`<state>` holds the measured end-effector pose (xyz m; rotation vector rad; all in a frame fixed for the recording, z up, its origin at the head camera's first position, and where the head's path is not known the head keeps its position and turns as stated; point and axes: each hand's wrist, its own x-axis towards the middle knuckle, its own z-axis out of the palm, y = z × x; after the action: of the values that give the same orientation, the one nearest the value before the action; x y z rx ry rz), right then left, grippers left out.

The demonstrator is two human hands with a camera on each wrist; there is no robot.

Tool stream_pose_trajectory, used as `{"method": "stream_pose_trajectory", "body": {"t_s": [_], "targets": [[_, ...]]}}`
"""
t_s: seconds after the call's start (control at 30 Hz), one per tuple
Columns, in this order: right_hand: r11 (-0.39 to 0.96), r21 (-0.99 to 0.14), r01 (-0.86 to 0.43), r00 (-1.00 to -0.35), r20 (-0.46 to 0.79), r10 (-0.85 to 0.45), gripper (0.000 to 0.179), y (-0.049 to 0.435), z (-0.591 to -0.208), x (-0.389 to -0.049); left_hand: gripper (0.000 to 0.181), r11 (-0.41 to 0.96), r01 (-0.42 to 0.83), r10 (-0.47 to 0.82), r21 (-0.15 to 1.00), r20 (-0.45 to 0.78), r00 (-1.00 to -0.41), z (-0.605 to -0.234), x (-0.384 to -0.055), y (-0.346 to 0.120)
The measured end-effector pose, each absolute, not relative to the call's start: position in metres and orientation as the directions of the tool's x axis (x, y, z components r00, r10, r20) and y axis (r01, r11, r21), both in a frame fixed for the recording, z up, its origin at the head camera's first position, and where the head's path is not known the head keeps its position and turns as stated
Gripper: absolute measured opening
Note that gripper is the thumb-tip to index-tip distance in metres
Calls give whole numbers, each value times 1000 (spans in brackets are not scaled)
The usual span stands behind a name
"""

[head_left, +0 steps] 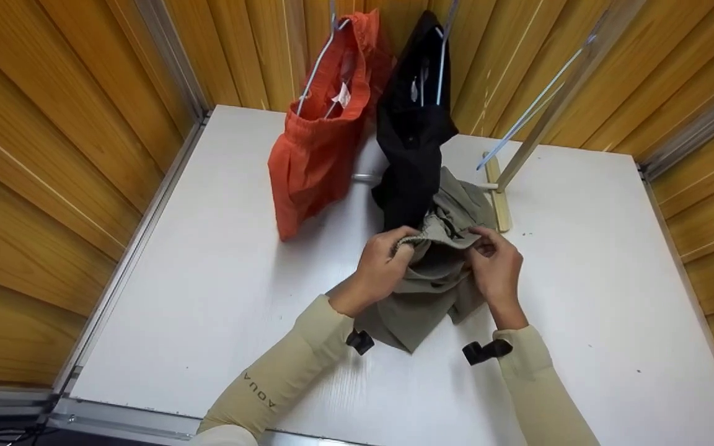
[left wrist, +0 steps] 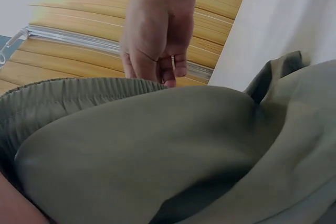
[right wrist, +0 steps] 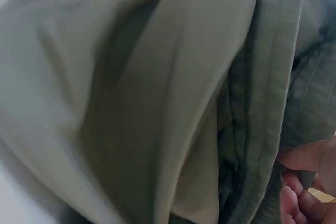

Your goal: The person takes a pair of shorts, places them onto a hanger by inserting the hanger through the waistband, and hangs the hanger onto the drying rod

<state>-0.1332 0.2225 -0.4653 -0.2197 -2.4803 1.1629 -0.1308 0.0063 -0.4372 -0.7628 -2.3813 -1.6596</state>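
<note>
A bunched grey-green cloth garment (head_left: 422,319) fills the gap between the left hand (head_left: 385,263) and right hand (head_left: 498,267). Beyond it, orange-red cloth shorts (head_left: 313,164) and a black cloth garment (head_left: 416,139) hang close together, blocking the middle. A slim wooden upright (head_left: 542,127) and thin pale-blue wire hanger (head_left: 532,108) obstruct the right rear. A hand could pass over the white tabletop's (head_left: 202,279) outer left or right.

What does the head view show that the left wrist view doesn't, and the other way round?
Only the head view: the orange-red cloth garment, the black cloth garment and the thin pale-blue hanger.

Only the left wrist view: a thin, light, ring-like band on a finger.

Both: the grey-green cloth garment, the person's right hand, the wood-plank wall and the flat white tabletop.
</note>
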Motion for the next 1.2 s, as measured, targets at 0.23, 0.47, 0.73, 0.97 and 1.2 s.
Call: {"method": "stream_pose_trajectory", "body": {"t_s": [0.23, 0.47, 0.73, 0.97, 1.2], "targets": [[683, -731, -9, -894, 312, 321, 23, 229, -472, -138, 34, 145, 527, 320, 837, 464, -826, -433, -131, -2], [710, -704, 23, -890, 309, 335, 21, 242, -477, -139, 34, 54, 553, 306, 832, 513, -802, -428, -133, -11], [721, -692, 28, -885, 318, 339, 18, 253, -481, -140, 37, 10, 575, 305, 818, 546, -781, -422, -135, -19], [667, -745, 20, -877, 307, 370, 16, 260, -481, -141, 34, -37, 584, 299, 811, 566, -768, -416, -135, -24], [560, -821, 112, -877, 184, 444, 22, 266, -464, -137, 29, -32, 563, 258, 826, 551, -794, -414, -139, -30]]}}
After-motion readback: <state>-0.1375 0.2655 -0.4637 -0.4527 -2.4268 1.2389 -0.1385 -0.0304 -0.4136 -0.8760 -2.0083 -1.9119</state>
